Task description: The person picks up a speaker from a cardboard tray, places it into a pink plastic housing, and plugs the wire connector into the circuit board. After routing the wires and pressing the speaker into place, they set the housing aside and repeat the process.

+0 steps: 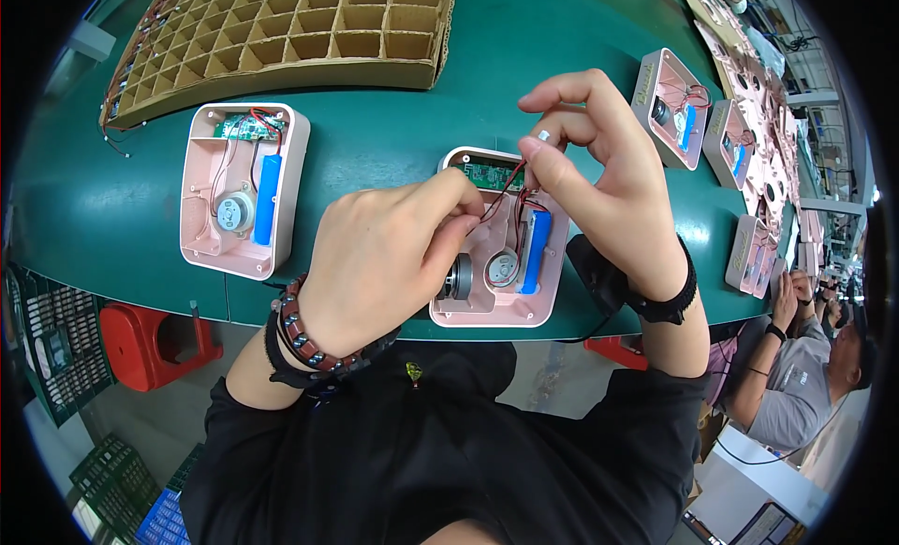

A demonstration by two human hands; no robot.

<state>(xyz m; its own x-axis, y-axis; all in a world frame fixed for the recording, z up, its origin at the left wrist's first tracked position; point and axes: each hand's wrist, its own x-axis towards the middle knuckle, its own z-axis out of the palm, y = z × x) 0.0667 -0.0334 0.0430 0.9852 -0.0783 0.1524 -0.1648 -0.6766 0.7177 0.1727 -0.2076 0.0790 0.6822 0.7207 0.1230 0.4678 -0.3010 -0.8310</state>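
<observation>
A pink plastic housing (543, 306) lies open side up in front of me. Inside it are a green circuit board (487, 176), a blue battery (536, 255), a round silver motor (502, 267) and a black speaker (457, 277). My left hand (379, 250) reaches over the housing's left side, thumb and fingers pinched on a thin red-and-black wire (501, 198). My right hand (609, 161) is raised at the upper right corner. Its thumb and a bent finger close on a wire with a small white plug (543, 136); the index finger stands free.
A second pink housing (192, 245) with similar parts lies at left. Behind it stands a divided cardboard tray (272, 75). More housings (670, 110) and pink panels (749, 77) line the right side. A co-worker (796, 376) sits at far right; a red stool (136, 344) stands lower left.
</observation>
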